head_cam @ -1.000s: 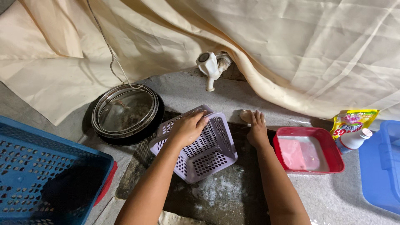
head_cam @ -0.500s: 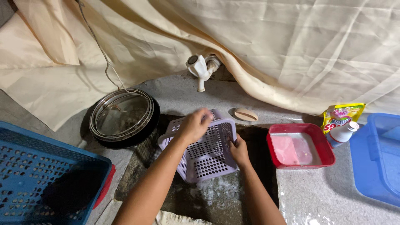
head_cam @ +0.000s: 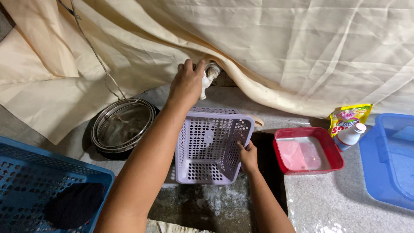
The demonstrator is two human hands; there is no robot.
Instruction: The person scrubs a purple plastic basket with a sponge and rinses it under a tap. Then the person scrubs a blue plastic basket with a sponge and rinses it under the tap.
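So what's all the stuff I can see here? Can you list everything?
Cloth sheet: one, cream, hanging along the back.
Tap: one, white, poking out under the cloth.
Perforated basket: one, pale purple, tilted in the sink below the tap.
Metal bowl: one, silver, left of the purple basket.
Crate: one, blue, bottom left, with something dark inside.
Red tub: one, red, holding pale cloudy liquid, right of the sink.
Pouch: one, yellow, behind the red tub.
Bottle: one, white, lying by the pouch.
Blue tub: one, blue, far right.
Left hand: on the tap.
Right hand: gripping the purple basket's right side.
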